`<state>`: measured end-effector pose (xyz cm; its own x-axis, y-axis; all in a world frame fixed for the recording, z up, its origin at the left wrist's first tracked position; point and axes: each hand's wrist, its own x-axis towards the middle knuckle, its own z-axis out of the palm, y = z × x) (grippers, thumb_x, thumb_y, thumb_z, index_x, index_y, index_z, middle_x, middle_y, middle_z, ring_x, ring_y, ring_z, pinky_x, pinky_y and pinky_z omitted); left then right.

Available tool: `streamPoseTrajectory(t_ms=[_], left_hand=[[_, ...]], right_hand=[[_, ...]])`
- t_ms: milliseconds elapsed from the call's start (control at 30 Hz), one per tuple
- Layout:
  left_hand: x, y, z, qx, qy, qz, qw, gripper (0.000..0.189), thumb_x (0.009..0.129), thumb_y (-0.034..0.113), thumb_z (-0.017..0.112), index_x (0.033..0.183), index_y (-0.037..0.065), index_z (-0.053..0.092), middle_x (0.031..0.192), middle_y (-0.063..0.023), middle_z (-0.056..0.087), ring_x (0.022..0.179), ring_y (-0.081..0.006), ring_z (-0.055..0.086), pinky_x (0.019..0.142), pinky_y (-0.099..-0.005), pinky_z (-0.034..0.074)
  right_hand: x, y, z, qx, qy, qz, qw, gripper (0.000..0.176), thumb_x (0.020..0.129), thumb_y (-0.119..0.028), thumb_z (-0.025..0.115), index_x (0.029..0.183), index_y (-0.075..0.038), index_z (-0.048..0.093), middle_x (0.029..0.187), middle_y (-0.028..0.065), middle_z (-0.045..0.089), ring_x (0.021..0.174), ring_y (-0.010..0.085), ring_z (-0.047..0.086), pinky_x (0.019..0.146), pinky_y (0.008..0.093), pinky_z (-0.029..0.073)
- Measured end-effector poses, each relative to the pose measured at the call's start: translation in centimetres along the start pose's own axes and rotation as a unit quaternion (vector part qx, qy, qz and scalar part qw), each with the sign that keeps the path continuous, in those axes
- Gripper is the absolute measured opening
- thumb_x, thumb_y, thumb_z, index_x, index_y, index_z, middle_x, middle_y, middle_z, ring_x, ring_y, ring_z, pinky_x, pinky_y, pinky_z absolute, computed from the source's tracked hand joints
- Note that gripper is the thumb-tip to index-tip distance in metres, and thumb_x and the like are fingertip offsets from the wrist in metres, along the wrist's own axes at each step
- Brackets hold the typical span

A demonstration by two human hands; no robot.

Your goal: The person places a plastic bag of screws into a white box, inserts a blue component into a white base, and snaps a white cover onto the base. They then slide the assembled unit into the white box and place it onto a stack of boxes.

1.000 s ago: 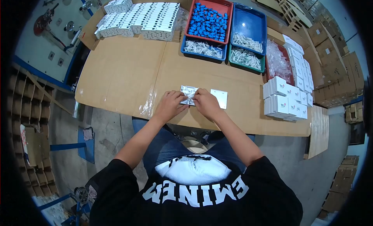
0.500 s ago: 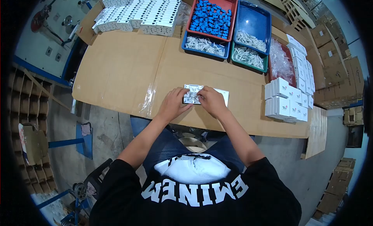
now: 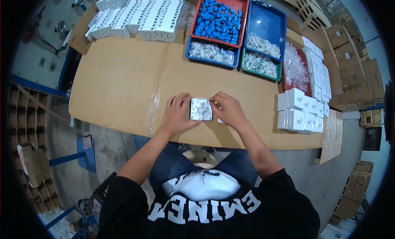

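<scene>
A small square white box (image 3: 201, 109) with pale contents showing inside it rests on the cardboard-covered table. My left hand (image 3: 177, 114) holds it from the left, fingers along its far left side and thumb at the near edge. At the box's upper right corner is my right hand (image 3: 227, 110), its thumb and index finger pinched together; what they hold is too small to make out. A bit of a white flat piece (image 3: 220, 121) shows beside the box, partly under my right hand.
Stacked white boxes (image 3: 140, 16) stand at the far left. Beyond my hands are a red tray (image 3: 192, 28) of blue parts, a blue tray (image 3: 265, 23) and a green tray (image 3: 281, 73) with white pieces. More white boxes (image 3: 297, 119) and plastic bags (image 3: 295, 68) lie right.
The wide white open item between my hands now appears as a compact square box. My right hand has shifted slightly right and down, and the whole view has moved a little.
</scene>
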<state>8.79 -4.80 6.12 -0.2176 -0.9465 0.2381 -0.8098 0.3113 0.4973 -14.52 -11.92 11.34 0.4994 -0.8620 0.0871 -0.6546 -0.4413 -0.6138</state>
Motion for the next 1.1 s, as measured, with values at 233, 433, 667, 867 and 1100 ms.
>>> streamPoseTrajectory(t_ms=[233,433,667,867,1100], left_hand=[[0.5,0.6,-0.3,0.022,-0.006,-0.004,1.000,0.093,0.071,0.058,0.081,0.138,0.001,0.052,0.141,-0.0183,0.050,0.138,-0.0355,0.044,0.118,-0.0538,0.030],[0.6,0.3,-0.9,0.020,-0.006,-0.005,1.000,0.092,0.071,0.060,0.081,0.136,0.000,0.053,0.141,-0.0176,0.051,0.139,-0.0334,0.044,0.118,-0.0530,0.030],[1.1,0.3,-1.4,0.012,-0.019,-0.026,0.999,0.090,0.073,0.061,0.080,0.134,0.000,0.055,0.141,-0.0162,0.052,0.139,-0.0317,0.045,0.118,-0.0522,0.030],[1.2,0.1,-1.6,0.002,-0.025,-0.029,0.999,0.089,0.072,0.061,0.081,0.133,0.000,0.056,0.142,-0.0149,0.053,0.140,-0.0311,0.045,0.118,-0.0516,0.030],[1.1,-0.2,-1.1,0.000,-0.013,-0.028,1.000,0.088,0.074,0.061,0.080,0.134,0.001,0.056,0.141,-0.0151,0.054,0.139,-0.0313,0.046,0.118,-0.0517,0.030]], right_hand=[[13.7,5.3,-5.6,-0.023,0.103,-0.018,0.994,0.016,0.092,-0.017,0.067,0.101,-0.007,0.075,0.097,0.0131,0.076,0.083,0.0337,0.073,0.074,0.0451,0.058],[29.6,10.9,-9.7,-0.144,0.249,-0.019,0.957,0.020,0.095,-0.020,0.062,0.105,-0.008,0.075,0.097,0.0188,0.075,0.087,0.0391,0.073,0.077,0.0531,0.056],[37.4,15.0,-10.8,-0.282,0.271,-0.059,0.919,0.021,0.095,-0.022,0.064,0.104,-0.006,0.074,0.108,0.0157,0.071,0.100,0.0391,0.069,0.086,0.0507,0.057],[39.4,16.5,-9.9,-0.196,0.295,-0.054,0.934,0.017,0.088,-0.017,0.073,0.097,-0.003,0.070,0.108,0.0164,0.069,0.098,0.0380,0.069,0.084,0.0508,0.055],[33.5,10.2,-9.8,0.062,0.315,0.035,0.946,0.022,0.087,-0.017,0.080,0.097,0.000,0.070,0.093,0.0155,0.073,0.081,0.0258,0.070,0.078,0.0363,0.055]])
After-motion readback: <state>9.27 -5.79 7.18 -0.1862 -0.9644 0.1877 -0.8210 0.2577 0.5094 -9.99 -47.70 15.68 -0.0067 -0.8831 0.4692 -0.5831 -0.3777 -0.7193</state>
